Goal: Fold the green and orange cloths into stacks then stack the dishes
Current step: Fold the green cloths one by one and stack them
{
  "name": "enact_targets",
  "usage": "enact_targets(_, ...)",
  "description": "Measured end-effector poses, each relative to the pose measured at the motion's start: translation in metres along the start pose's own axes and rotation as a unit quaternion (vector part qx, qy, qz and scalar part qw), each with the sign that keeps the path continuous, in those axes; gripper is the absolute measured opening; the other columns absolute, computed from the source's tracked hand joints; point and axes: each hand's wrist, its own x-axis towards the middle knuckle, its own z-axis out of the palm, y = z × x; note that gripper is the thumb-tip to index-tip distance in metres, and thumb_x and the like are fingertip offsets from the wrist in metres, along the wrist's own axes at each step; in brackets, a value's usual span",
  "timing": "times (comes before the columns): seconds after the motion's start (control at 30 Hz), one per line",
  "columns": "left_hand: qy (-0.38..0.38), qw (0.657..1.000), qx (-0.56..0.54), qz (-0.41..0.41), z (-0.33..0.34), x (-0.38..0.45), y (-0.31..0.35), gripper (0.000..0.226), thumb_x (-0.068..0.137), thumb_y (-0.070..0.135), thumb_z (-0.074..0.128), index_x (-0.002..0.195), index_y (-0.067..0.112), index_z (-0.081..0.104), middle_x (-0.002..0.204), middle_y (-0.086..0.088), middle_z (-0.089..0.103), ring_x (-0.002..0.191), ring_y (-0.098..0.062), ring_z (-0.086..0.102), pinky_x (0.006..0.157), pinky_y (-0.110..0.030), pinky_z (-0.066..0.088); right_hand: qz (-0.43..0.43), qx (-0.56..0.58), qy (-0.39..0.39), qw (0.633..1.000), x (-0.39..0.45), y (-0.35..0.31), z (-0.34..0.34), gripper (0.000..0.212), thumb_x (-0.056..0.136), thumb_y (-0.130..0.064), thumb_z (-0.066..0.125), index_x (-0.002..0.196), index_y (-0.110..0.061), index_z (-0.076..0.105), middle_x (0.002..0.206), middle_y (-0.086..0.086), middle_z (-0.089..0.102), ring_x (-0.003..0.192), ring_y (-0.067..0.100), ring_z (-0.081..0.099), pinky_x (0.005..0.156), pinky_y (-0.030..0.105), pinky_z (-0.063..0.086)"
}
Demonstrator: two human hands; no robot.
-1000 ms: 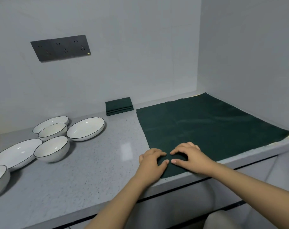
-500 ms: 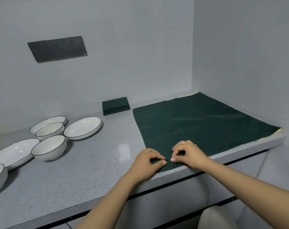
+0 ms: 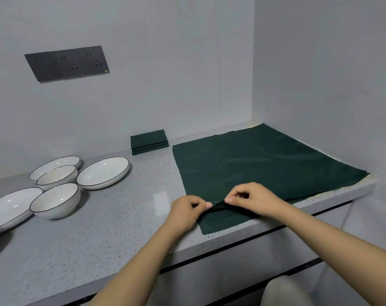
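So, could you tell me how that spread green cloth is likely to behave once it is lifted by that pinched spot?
The green cloth will probably drape limply, since it already puckers between the left hand and right hand. It looks thin, so likely light. It may drag across the counter rather than lift flat.

Six white dishes [image 3: 102,172], two green cloths [image 3: 260,164].

No readable text, labels, brands or numbers anywhere, socket panel [image 3: 66,63] on the wall plain, dishes unmarked
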Motion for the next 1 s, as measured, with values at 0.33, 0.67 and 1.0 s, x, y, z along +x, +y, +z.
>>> enact_targets(0.33,-0.036,0.998,0.034,0.044,-0.011,0.007,0.009,0.023,0.085,0.046,0.064,0.072,0.027,0.065,0.070,0.011,0.064,0.072,-0.006,0.057,0.069,-0.021,0.044,0.006,-0.130,0.044,0.990,0.006,0.003,-0.010,0.014,0.085,-0.038,0.065,0.085,-0.028,0.074,0.083,-0.009,0.071,0.080,0.009,0.062,0.074,0.028,0.050)
enact_targets(0.67,0.005,0.993,0.110,0.031,-0.031,0.015,0.009,0.039,0.094,0.030,0.057,0.056,0.025,0.050,0.052,0.009,0.045,0.054,-0.008,0.040,0.052,-0.020,0.031,0.050,-0.234,-0.029,0.971,0.011,0.005,-0.036,0.033,0.086,-0.047,0.062,0.065,-0.021,0.058,0.062,-0.005,0.053,0.065,0.014,0.050,0.062,0.031,0.041)
enact_targets(1.0,-0.154,0.971,0.175,-0.050,-0.070,0.012,0.007,0.033,0.096,0.032,0.053,0.069,0.015,0.052,0.063,0.003,0.049,0.058,-0.011,0.042,0.059,-0.025,0.034,0.062,-0.231,-0.174,0.955,0.018,-0.012,-0.043,0.048,0.088,-0.044,0.061,0.057,-0.015,0.037,0.055,-0.002,0.030,0.053,0.014,0.027,0.052,0.027,0.024)
